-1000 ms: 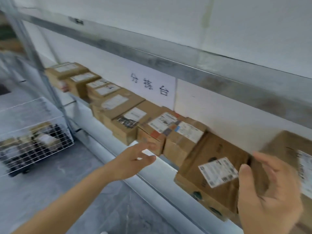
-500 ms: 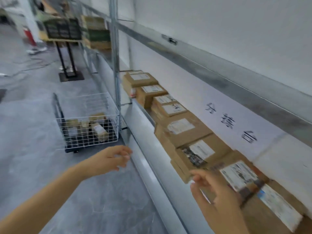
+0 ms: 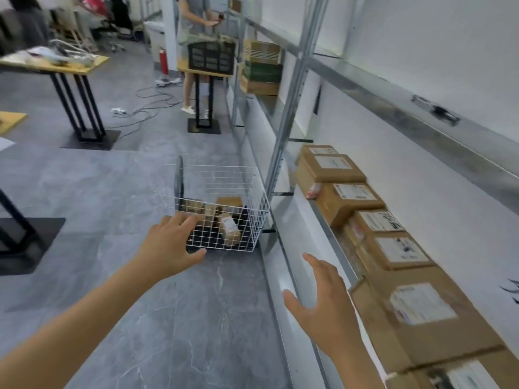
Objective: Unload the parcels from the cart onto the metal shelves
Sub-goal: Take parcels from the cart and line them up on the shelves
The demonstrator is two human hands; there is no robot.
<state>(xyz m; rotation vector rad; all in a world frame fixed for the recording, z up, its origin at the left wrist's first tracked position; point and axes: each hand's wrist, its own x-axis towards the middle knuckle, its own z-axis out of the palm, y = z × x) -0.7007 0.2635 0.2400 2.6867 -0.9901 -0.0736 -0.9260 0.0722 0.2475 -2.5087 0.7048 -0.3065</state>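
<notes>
A white wire cart (image 3: pixel 254 192) stands on the grey floor beside the metal shelf (image 3: pixel 302 265). A few brown parcels (image 3: pixel 230 228) with white labels lie in its bottom. Along the shelf on the right runs a row of several brown cardboard parcels (image 3: pixel 351 202), labels facing up. My left hand (image 3: pixel 171 245) is stretched forward with fingers spread, empty, just short of the cart's near edge. My right hand (image 3: pixel 323 301) hovers open and empty beside the shelf's front edge, apart from the boxes.
A shelf upright (image 3: pixel 292 102) rises just past the cart. Farther back a person (image 3: pixel 193 37) stands at a small table with a black crate (image 3: pixel 212 56). A wooden table (image 3: pixel 59 66) on black legs stands at the left, cables (image 3: pixel 146 105) on the floor.
My view has swung left from the shelf toward the cart. My right hand has come off the parcels on the shelf and is now empty. My left hand has reached closer to the cart.
</notes>
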